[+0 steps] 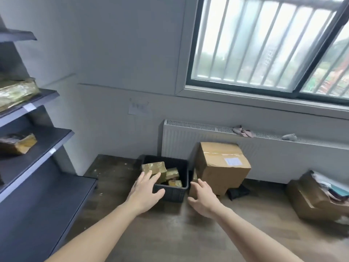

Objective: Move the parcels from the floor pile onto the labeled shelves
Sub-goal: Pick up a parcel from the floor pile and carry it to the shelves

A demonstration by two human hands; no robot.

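left hand [144,194] fingers spread over parcels [154,168] in black crate [174,191], right hand [203,197] fingers spread, empty, beside cardboard box [221,167]

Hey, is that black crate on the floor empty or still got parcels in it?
Not empty: the crate holds at least three taped parcels.

Both arms reach forward over the wooden floor [170,233]. The left hand [145,193], fingers straight and spread, hovers at the near left rim of a black crate [175,193] holding 3 tape-wrapped parcels [154,168]. The right hand [204,197], empty with fingers relaxed, sits just right of the crate, before a cardboard box [221,167]. Dark shelves [37,140] at left carry 2 wrapped parcels.
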